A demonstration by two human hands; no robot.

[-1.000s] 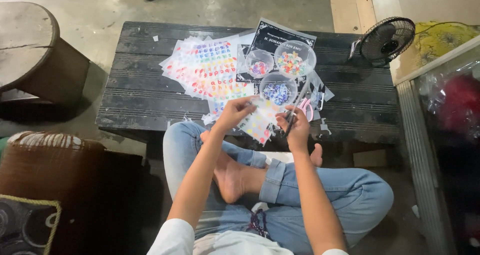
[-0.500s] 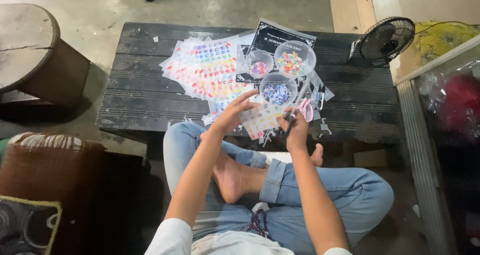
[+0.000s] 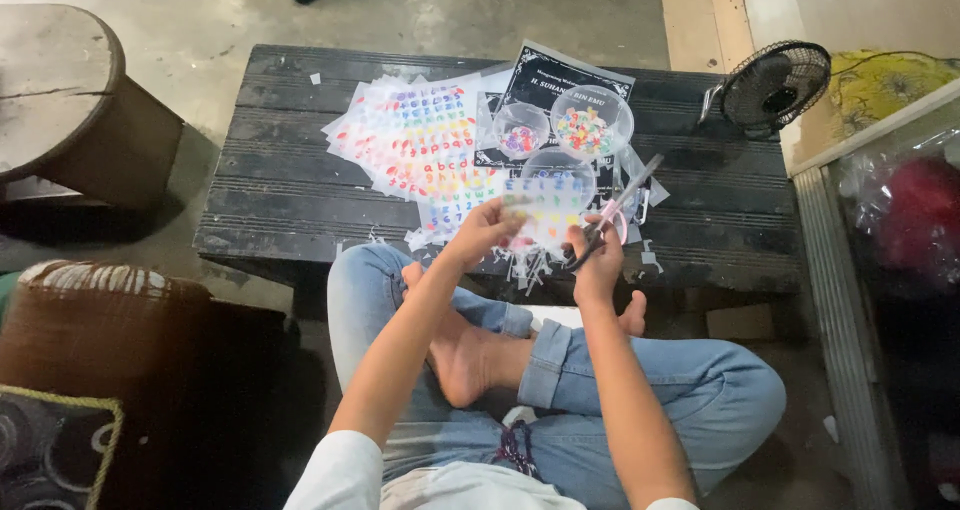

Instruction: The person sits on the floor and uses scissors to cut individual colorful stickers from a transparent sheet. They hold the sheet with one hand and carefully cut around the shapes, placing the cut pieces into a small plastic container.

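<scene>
**Cutting a sticker sheet over a low dark counter**

We look down on our own crossed legs in jeans, seated on the floor before a low dark wooden counter (image 3: 300, 170). Our left hand (image 3: 487, 232) pinches a clear sticker sheet (image 3: 545, 210) printed with small coloured letters, holding it up over the counter's near edge. Our right hand (image 3: 597, 260) is closed through the pink handles of scissors (image 3: 615, 215), whose blades stand apart and point up and away, right beside the sheet's right edge.

We judge the work to be partly done. Thin clear offcuts (image 3: 525, 265) lie scattered along the near edge below our hands, and three round clear tubs hold small coloured pieces: a small one (image 3: 521, 130), a larger one (image 3: 592, 122) and a third (image 3: 557, 170) partly hidden behind the held sheet. Much seems left: a fanned pile of uncut sheets (image 3: 420, 140) covers the counter's middle, just left of the tubs.

A black printed card (image 3: 560, 80) lies under the tubs. A small black fan (image 3: 775, 82) stands at the far right corner, well apart from our hands. A wooden stool (image 3: 70, 110) sits to the left, and a brown cushion (image 3: 100, 320) lies near our left knee. Nothing blocks the scissors, though the tubs sit close behind the held sheet.
</scene>
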